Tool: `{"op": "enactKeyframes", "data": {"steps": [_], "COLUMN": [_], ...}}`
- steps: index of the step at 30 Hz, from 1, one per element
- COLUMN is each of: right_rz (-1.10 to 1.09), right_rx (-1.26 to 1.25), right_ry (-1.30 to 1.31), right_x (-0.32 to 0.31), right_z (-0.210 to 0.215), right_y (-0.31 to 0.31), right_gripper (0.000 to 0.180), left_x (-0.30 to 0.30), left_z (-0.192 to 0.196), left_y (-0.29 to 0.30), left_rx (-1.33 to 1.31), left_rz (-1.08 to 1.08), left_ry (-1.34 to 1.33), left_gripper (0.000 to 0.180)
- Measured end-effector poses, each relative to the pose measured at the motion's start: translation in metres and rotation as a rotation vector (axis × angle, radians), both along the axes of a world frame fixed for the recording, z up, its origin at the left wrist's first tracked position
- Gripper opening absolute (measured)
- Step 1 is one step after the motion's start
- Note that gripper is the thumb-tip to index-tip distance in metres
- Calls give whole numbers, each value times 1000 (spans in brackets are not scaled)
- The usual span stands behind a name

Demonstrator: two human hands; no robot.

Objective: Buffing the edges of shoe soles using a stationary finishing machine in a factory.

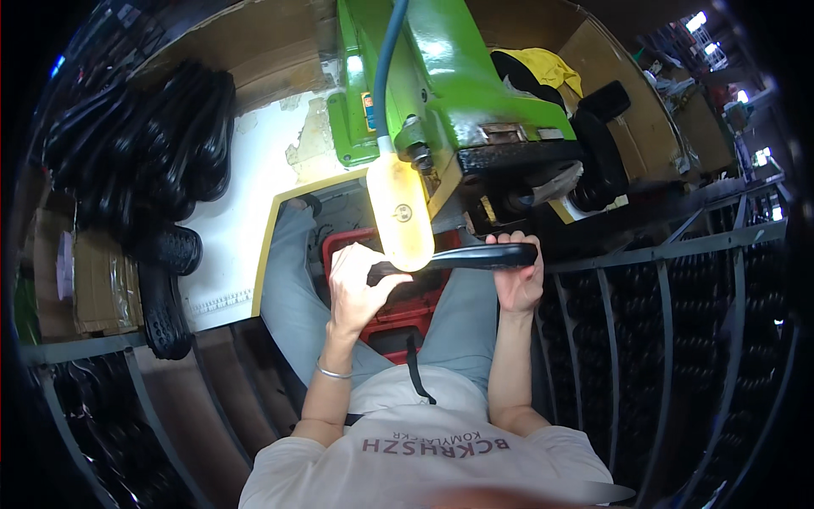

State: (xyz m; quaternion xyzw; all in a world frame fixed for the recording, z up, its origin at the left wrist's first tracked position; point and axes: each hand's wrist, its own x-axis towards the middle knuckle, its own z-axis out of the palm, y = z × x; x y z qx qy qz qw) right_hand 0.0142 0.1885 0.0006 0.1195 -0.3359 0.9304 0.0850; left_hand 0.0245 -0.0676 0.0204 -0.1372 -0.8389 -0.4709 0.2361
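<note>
I hold a long black shoe sole [479, 256] crosswise in front of the green machine [449, 72], edge-on to me. My left hand [352, 284] is closed round its left end, partly behind the glare of a lamp. The right end lies in the grip of my right hand [519, 287], the thumb and fingers around it. Between my hands and the machine hangs a bright yellow-white lamp [403, 208] on a blue-grey cable, hiding part of the sole. The dark working head [519, 165] of the machine sits just beyond my right hand.
At left, black soles [140, 140] are heaped on a white table [246, 170] beside a cardboard box [106, 284]. Another box [640, 114] at right holds dark pieces and a yellow cloth [543, 66]. Metal racks [666, 318] flank me. A red crate [398, 322] shows between my legs.
</note>
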Motion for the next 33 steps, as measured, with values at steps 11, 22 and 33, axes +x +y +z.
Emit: {"op": "enactKeyframes", "data": {"steps": [11,22,33], "right_rz": [-141,-124,-31], "right_rx": [205,365,829], "right_ry": [8,70,16], "right_x": [-31,-42,-1], "right_z": [9,13,40], "right_y": [36,16,13], "right_gripper": [64,58,44], "left_x": [-10,-16,15], "left_z": [11,8,-17], "left_y": [35,6,-41], "left_rx": [-12,210,55], "left_rz": [174,166,151], "left_ry": [274,74,49], "left_gripper": [41,34,45]}}
